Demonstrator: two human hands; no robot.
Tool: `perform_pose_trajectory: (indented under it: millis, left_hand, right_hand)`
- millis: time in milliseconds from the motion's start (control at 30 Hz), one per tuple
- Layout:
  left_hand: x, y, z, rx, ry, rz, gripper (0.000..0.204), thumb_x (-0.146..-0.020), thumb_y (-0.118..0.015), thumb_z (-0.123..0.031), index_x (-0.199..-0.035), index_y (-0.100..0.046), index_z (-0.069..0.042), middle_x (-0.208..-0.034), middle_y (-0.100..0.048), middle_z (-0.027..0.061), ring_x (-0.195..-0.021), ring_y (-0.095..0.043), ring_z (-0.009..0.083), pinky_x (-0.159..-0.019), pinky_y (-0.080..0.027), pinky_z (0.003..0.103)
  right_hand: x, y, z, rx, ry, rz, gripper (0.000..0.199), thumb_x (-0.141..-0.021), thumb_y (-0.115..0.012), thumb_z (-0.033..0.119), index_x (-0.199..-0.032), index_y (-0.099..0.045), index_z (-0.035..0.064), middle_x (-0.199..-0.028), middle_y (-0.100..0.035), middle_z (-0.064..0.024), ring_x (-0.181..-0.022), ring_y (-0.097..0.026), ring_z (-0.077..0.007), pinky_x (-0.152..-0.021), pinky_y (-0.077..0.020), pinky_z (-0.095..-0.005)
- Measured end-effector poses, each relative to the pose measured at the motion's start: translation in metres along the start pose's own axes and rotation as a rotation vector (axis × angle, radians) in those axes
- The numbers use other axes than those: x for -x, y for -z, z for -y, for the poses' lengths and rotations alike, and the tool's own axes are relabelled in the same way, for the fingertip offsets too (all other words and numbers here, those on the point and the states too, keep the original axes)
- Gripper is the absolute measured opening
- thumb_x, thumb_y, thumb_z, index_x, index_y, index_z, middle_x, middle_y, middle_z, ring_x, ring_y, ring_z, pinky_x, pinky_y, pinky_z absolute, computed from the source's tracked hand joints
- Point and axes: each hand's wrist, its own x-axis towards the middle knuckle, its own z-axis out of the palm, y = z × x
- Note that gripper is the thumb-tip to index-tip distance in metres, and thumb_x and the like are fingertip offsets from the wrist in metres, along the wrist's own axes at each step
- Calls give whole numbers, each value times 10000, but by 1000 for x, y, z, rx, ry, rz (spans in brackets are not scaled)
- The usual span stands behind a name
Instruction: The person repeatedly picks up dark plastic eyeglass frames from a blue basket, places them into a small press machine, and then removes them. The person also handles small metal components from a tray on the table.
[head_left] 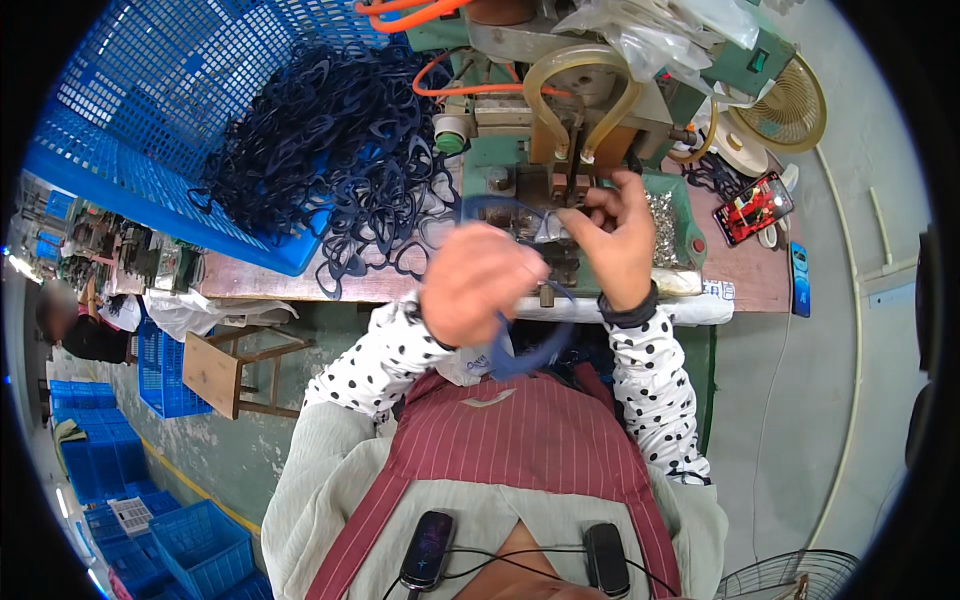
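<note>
My left hand (478,282) is smeared by motion in front of the press, its fingers curled. From its fingertips hangs a blurred blue strap loop (535,358), in front of my apron. My right hand (622,238) is at the press (500,150), thumb and fingers bent together beside the tooling; what they pinch, if anything, is hidden. Close to the right thumb a small whitish piece (549,229) shows at the work point. Another blue band (490,203) curves across the press bed behind my left hand.
A blue basket (110,150) tips a heap of dark blue strap loops (330,140) onto the table at the left. Right of the press lie a green tray (690,225) of small metal parts, a red-screened phone (753,209) and a blue device (800,280). A wooden stool (215,375) stands left.
</note>
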Motion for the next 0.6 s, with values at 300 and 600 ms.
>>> perform_pose_trajectory:
  millis: [300, 600]
  left_hand:
    - [13, -45, -2, 145, -44, 227, 432, -771, -702, -86, -1186, -607, -11, -1202, -620, 166, -1068, -634, 291, -970, -496, 467]
    - [12, -45, -3, 206, 10, 197, 443, -749, -732, -72, -1172, -620, -5, -1176, -639, 178, -1057, -644, 299, -970, -495, 481]
  right_hand:
    - [-11, 113, -113, 625, -49, -354, 315, -810, -698, 97, -1107, -610, 40, -951, -708, -127, -857, -687, -235, -754, -516, -347]
    - [6, 104, -116, 1064, 139, -139, 243, -826, -694, 221, -1004, -652, 60, -899, -642, -163, -874, -615, -372, -758, -484, -453]
